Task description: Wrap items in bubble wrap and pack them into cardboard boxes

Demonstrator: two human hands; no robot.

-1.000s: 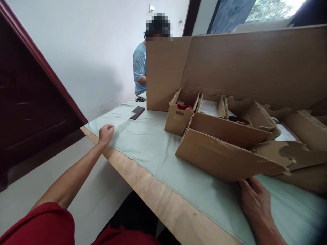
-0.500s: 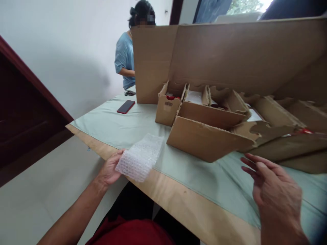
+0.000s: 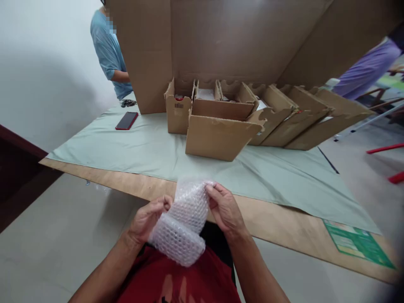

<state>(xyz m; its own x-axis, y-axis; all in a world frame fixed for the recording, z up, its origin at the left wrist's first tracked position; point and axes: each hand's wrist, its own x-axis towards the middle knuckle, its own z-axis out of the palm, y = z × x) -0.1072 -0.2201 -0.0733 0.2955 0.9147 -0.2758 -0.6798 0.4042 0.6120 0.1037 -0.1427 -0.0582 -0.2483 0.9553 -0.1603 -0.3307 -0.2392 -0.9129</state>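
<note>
A clear sheet of bubble wrap [image 3: 192, 206] hangs folded between my hands, just past the near table edge and above my lap. My left hand [image 3: 150, 219] is closed on its left side, fingers curled. With thumb and fingers, my right hand [image 3: 225, 206] pinches the upper right edge. The lower part is doubled over into a flap or pouch; whether anything lies inside I cannot tell. Beyond my hands stands an open cardboard bin [image 3: 217, 134], the nearest of several on the table.
Cardboard bins [image 3: 178, 113] line the table before a tall cardboard panel [image 3: 221, 42]. A red-edged phone [image 3: 126, 120] lies on the pale green cloth [image 3: 94, 143] at left. Behind the panel stands a person in blue [image 3: 105, 46]. A green printed sheet [image 3: 356, 242] is at the right edge.
My right hand has come from beside the bins at right to the bubble wrap and pinched it. The wrap is drawn in toward my body. The view has turned right and down.
</note>
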